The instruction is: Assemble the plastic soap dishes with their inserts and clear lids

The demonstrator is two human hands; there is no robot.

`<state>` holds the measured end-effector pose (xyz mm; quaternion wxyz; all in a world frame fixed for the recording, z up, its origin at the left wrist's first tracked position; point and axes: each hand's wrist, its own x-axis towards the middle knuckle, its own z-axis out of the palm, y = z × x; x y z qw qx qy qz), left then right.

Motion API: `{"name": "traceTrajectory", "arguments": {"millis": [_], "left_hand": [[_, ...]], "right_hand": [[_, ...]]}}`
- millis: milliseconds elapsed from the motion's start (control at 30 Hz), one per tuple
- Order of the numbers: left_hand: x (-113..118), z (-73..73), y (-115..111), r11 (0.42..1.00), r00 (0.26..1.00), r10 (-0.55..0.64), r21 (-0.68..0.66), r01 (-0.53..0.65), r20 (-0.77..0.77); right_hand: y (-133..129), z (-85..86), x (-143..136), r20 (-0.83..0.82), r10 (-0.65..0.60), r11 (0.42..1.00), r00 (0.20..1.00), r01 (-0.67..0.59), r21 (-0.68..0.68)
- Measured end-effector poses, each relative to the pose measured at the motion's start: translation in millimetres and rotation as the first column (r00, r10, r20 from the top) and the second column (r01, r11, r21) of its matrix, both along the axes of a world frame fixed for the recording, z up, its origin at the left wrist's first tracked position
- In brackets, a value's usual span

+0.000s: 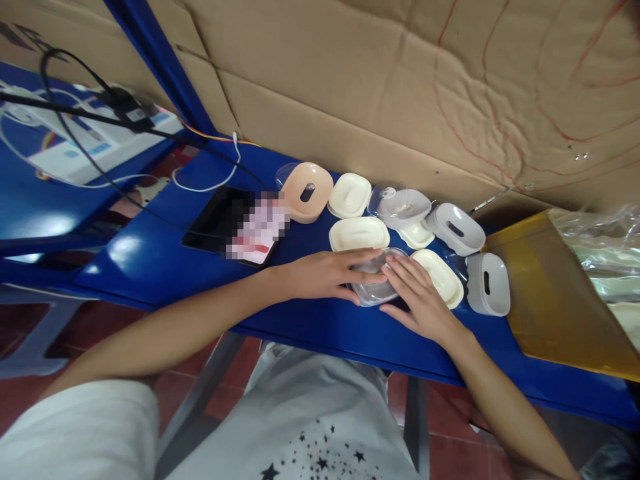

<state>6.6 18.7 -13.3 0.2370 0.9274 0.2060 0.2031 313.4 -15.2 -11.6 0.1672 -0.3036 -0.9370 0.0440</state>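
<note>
On the blue tabletop [310, 317] in front of me lies a clear plastic lid or box [376, 293]; my hands cover much of it. My left hand [333, 272] rests on its left part, fingers stretched across the top and thumb at the near edge. From the right, my right hand [417, 297] lays its extended fingers over the top, with the thumb apart. Cream oval plastic pieces sit close by: one [359, 233] beyond my left hand, another [443, 280] just past my right hand.
Behind stand a peach soap-box-like container [306, 193], a cream piece [350, 195] and clear-lidded grey one [407, 207]. Grey slotted containers [457, 228] are at right, beside a carton [550, 300] with plastic-wrapped items. A phone [255, 230] lies left, near cables and power strips [100, 147].
</note>
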Motion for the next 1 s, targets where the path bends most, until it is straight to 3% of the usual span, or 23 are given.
{"name": "traceTrajectory", "arguments": {"millis": [233,500,700,1000], "left_hand": [[6,-11.1,1,0.994,0.999,0.01,0.106,-0.014,0.041],[13,-6.9,-4,0.999,0.994,0.024,0.024,-0.027,0.109],[12,-11.0,-4,0.998,0.984,-0.012,0.062,0.001,0.178],[12,-13.1,-5,0.998,0.986,-0.01,0.064,-0.001,0.167]], "right_hand": [[-2,-4.4,-2,0.007,-0.016,1.0,1.0,0.016,0.004],[-5,-4.9,-2,0.005,-0.074,0.997,0.997,0.074,-0.031],[0,-3.8,3,-0.127,-0.053,0.996,0.99,0.043,-0.08],[-1,-2.8,1,-0.171,-0.044,0.999,0.984,0.046,0.003]]}}
